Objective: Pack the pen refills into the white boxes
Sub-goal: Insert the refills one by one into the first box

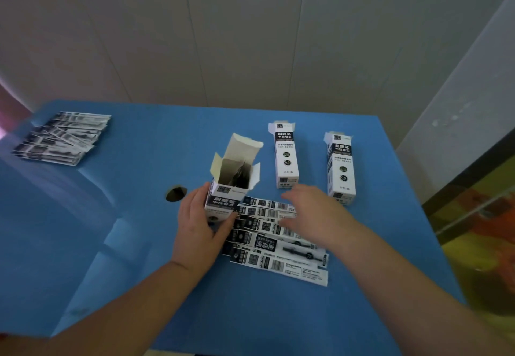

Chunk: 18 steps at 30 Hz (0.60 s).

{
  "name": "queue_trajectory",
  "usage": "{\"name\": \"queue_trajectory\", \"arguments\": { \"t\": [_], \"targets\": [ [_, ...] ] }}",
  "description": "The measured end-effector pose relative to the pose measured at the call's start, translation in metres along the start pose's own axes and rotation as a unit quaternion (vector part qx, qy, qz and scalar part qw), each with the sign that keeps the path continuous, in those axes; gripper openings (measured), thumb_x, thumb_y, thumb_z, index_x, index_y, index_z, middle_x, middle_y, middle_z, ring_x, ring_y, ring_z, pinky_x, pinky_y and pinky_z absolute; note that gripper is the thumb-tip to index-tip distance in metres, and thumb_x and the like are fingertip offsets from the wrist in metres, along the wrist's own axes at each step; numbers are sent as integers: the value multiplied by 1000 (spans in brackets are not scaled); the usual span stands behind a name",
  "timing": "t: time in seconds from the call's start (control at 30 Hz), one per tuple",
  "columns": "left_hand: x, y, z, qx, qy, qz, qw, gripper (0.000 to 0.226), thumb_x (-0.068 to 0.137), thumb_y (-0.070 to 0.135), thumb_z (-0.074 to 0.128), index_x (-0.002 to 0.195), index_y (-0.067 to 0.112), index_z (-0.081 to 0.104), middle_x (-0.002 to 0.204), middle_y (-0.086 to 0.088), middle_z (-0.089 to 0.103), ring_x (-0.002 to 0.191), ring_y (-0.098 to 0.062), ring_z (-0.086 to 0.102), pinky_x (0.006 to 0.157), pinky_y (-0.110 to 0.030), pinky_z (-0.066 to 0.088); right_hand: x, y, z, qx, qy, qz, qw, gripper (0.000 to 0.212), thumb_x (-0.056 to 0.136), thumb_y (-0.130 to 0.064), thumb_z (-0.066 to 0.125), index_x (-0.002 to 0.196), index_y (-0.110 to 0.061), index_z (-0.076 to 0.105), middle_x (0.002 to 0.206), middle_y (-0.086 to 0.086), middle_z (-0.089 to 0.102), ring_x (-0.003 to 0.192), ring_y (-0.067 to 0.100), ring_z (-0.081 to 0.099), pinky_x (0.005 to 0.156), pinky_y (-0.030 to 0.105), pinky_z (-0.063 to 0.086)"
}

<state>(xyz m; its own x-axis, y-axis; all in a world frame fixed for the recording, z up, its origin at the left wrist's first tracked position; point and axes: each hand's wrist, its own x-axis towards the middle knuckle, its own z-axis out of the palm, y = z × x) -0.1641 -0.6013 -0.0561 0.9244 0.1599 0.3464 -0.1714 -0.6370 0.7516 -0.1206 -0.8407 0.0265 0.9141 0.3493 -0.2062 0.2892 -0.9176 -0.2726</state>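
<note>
Refill packets (278, 240) lie fanned at centre frame on the counter (139, 244); another stack (62, 138) waits upper left. Left hand (199, 230) grip clamped on open box (228, 188), partly filled; right hand (312, 213) grip apart, over the packets. Two boxes (287, 157) stand behind. Much left, I judge.

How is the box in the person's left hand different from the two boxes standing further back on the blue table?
The held box, gripped by the left hand, has its top flaps open and some refills inside; the two standing boxes look closed on top. The held box tilts; the others stand upright, untouched. All three are white with the same black label.
</note>
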Motion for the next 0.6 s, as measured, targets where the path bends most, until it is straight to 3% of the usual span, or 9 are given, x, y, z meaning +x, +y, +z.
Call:
{"name": "queue_trajectory", "arguments": {
  "t": [0.1, 0.2, 0.33, 0.4, 0.5, 0.6],
  "targets": [
    [0, 2, 0, 5, -3, -2, 1000, 74, 89, 30, 78, 150, 4, 45, 142, -16, 51, 136, -26, 41, 116, -52, 42, 2, -1, 17, -20, -17, -10, 1000, 47, 90, -50, 67, 125, -19, 59, 114, -1, 57, 111, 22, 53, 90, 39, 48],
    [0, 4, -2, 1, -5, -12, 1000, 78, 88, 44, 68, 150, 3, 46, 142, -16, 51, 137, -25, 40, 117, -50, 41, 2, -3, 23, -38, -4, -19, 999, 33, 94, -46, 62, 113, -19, 63, 107, -2, 56, 106, 22, 53, 89, 39, 48],
    [0, 0, -1, 4, -9, -17, 1000, 73, 89, 27, 79, 150, 6, 46, 141, -14, 50, 137, -25, 41, 115, -56, 44, 0, -8, 21, -81, 25, -36, 996, 16, 96, -29, 56, 99, -18, 66, 100, -2, 59, 98, 21, 58, 80, 38, 52],
    [0, 0, -1, 2, -7, -15, 1000, 72, 89, 29, 79, 149, 6, 46, 140, -13, 51, 135, -26, 42, 113, -56, 46, 0, -9, 20, -82, 42, -41, 995, 14, 95, -25, 55, 96, -17, 67, 97, -2, 61, 95, 21, 60, 78, 39, 54],
    [1, 2, -2, 3, -10, -19, 1000, 73, 89, 38, 75, 149, 6, 47, 140, -12, 51, 135, -26, 43, 113, -54, 46, 3, -10, 15, -54, 54, -45, 996, 17, 97, -27, 57, 103, -19, 71, 99, -2, 64, 97, 22, 62, 80, 39, 55],
    [0, 1, -1, 7, -11, -20, 1000, 73, 88, 27, 80, 150, 7, 46, 141, -12, 50, 136, -26, 43, 114, -53, 46, 5, -8, 9, -16, 33, -24, 999, 18, 95, -33, 64, 104, -21, 74, 97, 0, 67, 93, 23, 64, 76, 38, 55]
  ]
}}
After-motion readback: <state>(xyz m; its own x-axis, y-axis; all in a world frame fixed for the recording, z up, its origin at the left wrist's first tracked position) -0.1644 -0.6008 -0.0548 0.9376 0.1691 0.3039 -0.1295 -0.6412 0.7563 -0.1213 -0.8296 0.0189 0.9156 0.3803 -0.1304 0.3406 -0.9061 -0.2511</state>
